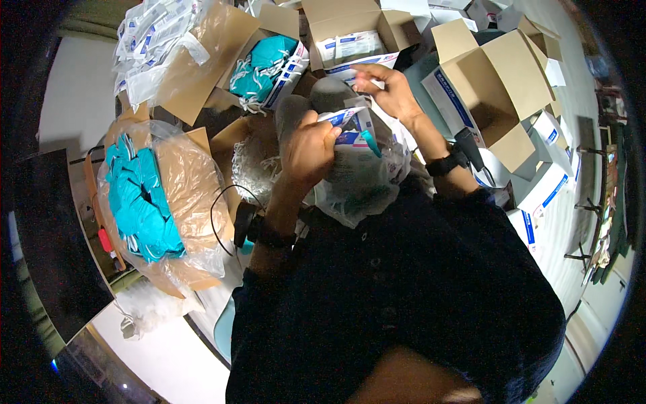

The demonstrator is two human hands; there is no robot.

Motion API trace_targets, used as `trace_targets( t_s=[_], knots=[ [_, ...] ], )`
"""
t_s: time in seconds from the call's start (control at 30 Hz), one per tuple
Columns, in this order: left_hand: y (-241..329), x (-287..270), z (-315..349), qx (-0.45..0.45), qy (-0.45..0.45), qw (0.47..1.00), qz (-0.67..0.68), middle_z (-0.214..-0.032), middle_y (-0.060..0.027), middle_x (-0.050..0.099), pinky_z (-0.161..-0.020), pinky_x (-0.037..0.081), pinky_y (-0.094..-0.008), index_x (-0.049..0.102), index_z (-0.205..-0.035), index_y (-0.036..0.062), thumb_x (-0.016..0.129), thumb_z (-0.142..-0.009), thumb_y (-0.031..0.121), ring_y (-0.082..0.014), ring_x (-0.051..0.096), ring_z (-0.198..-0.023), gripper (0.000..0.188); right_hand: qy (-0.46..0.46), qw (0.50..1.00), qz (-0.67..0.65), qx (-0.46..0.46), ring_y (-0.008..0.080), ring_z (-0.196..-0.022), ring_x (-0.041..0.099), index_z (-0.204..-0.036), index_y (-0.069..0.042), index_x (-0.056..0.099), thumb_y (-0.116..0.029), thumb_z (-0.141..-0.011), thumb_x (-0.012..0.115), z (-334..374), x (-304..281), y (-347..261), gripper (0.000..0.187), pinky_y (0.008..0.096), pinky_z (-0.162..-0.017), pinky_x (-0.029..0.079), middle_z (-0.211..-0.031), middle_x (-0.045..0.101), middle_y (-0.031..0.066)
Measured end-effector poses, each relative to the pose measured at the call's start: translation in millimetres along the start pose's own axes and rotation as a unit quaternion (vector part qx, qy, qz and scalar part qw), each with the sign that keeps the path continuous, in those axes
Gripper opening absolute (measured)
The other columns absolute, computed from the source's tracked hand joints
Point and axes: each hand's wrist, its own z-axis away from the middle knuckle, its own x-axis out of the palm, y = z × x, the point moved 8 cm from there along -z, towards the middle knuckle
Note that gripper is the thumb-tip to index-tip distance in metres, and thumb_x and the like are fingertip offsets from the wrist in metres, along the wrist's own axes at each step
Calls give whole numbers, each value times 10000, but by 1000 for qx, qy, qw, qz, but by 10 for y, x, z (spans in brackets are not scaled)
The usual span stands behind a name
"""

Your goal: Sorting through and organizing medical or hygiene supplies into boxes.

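My left hand [309, 151] is closed on the upper edge of a clear plastic packet [354, 139] with white and blue print. A small teal strip [371, 144] shows at the packet's front. Below it, a crumpled clear plastic bag [356, 198] lies against my lap. Free of the packet, my right hand [389, 91] is raised with its fingers apart, close to the front of an open carton [353, 67] that holds flat white packets [351, 46]. To the left of that carton, a white box [291, 77] holds teal fabric pieces [266, 64] with white straps, which look like masks.
At left, a plastic-lined carton [192, 178] holds more teal pieces [141, 202]. White packets [158, 40] heap behind it. White strands [254, 172] fill a box near my left forearm. A large open carton [484, 94] and white-and-blue boxes [545, 178] stand at right.
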Motion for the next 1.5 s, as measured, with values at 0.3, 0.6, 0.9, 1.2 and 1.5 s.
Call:
trace_targets(
  t_s=[0.3,0.6,0.9,1.2,1.5],
  knots=[
    [-124,-33,-5,-12,155,978,136,-881,-144,618,-678,484,-379,611,-826,38,688,-820,217,-319,594,-723,195,-153,961,-205,103,40,-727,526,-826,-26,655,-59,-835,699,184,435,19,55,213,-662,432,-770,611,-31],
    [-355,114,-35,-35,120,987,104,-708,-138,601,-576,453,-374,684,-783,79,715,-795,235,-290,576,-624,159,-146,967,-192,76,59,-748,557,-885,-22,617,-29,-821,703,274,607,-110,108,222,-687,465,-811,626,4],
    [129,93,163,93,185,974,92,-658,-93,520,-521,441,-369,669,-753,91,633,-752,72,-273,561,-603,41,20,994,-62,87,178,-743,654,-778,34,589,97,-792,576,116,549,429,66,284,-682,517,-799,683,121],
    [379,32,618,-15,-31,947,318,-862,-87,608,-631,481,-327,649,-768,38,687,-795,66,-219,595,-743,54,-19,969,76,236,127,-736,594,-833,29,688,-178,-755,743,229,342,1161,228,271,-684,468,-774,675,109],
    [469,131,609,74,-231,918,313,-1425,-176,358,-1082,318,-494,326,-1417,192,831,-648,209,-381,337,-1330,920,7,962,-18,274,122,-707,591,-924,23,695,-106,-799,708,469,186,1285,180,256,-650,475,-824,684,96]
  ],
)
